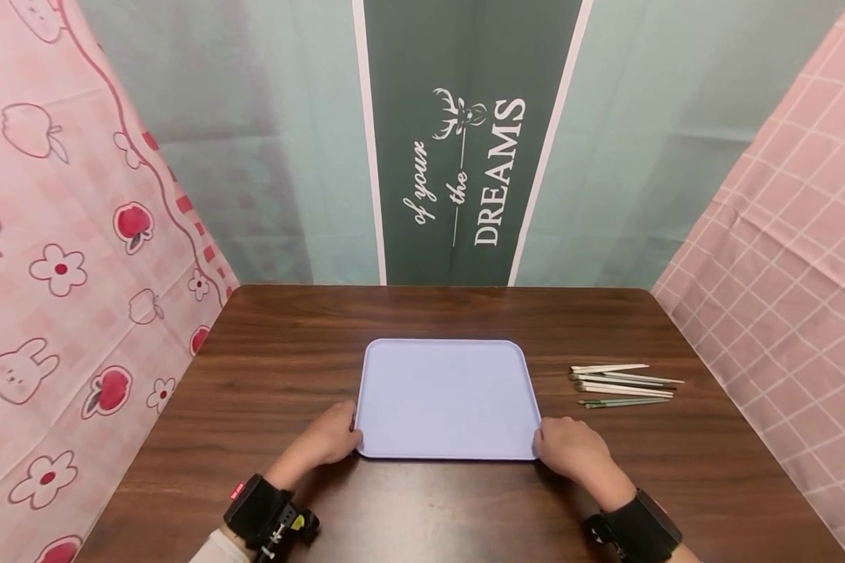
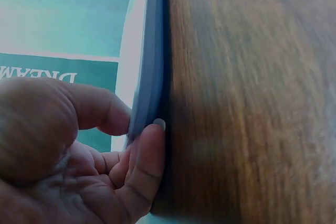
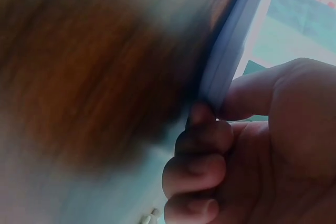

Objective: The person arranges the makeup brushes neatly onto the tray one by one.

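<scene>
A pale lavender tray [image 1: 447,399] with rounded corners and a low rim lies in the middle of the wooden table, nothing on it. My left hand [image 1: 336,432] pinches its left edge near the front corner; in the left wrist view the thumb and curled fingers [image 2: 147,153] close on the rim from both sides. At the opposite front corner my right hand [image 1: 573,447] grips the right edge. The right wrist view shows that hand's thumb on one side of the tray's rim [image 3: 226,61] and its fingers [image 3: 194,174] curled on the other.
Several thin paintbrushes [image 1: 623,383] with pale and green handles lie in a loose bunch on the table [image 1: 436,508], right of the tray. Printed cloths hang around: a green one [image 1: 479,156] behind, pink ones [image 1: 91,297] at the sides.
</scene>
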{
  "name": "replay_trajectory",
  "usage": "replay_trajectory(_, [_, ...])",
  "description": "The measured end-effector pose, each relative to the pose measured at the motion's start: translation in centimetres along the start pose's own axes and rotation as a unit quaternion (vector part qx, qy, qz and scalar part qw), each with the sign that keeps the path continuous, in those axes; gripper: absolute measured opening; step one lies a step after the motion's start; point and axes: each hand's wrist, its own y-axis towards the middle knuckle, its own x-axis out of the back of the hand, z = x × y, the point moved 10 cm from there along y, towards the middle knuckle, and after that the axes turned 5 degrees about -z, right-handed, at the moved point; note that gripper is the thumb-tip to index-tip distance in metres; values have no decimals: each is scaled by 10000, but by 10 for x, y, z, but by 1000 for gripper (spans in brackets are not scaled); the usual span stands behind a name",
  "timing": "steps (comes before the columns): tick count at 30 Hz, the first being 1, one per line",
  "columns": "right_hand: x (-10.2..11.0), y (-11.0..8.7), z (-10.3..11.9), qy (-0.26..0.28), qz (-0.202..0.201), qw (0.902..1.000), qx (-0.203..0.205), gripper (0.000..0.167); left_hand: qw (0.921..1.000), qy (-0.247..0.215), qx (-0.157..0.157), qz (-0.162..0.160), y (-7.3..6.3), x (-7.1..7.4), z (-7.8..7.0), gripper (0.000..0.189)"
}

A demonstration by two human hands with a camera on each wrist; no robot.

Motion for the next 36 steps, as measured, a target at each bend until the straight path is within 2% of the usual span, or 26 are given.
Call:
replay_trajectory(7, [7, 0, -10, 419, -109, 9990, 106, 27, 9998, -44, 132, 117, 1, -2, 5, 16])
replay_trajectory(11, [25, 0, -29, 416, -620, 9966, 343, 27, 9998, -102, 107, 115, 2, -4, 4, 17])
replay_trajectory(16, [56, -4, -58, 69, -1708, 9821, 792, 6, 9999, -21, 49, 118, 2, -2, 3, 18])
replay_trajectory(18, [64, -6, -70, -73, -2008, 9753, 923, 5, 9999, 37, 45, 113, 1, -1, 3, 18])
replay_trajectory(25, [71, -7, -92, -362, -2534, 9561, 1426, 15, 9999, 25, 110, 81, 1, -1, 6, 17])
replay_trajectory(30, [72, -8, -98, -377, -3069, 9339, 1793, 21, 9999, -27, 90, 36, -2, -2, 7, 16])
replay_trajectory(32, [71, -8, -99, -382, -3125, 9299, 1901, 22, 9999, -49, 93, 34, -3, -3, 6, 17])
replay_trajectory(36, [68, -5, -101, -392, -3054, 9301, 2003, 23, 9999, -86, 112, 29, -4, -2, 6, 17])
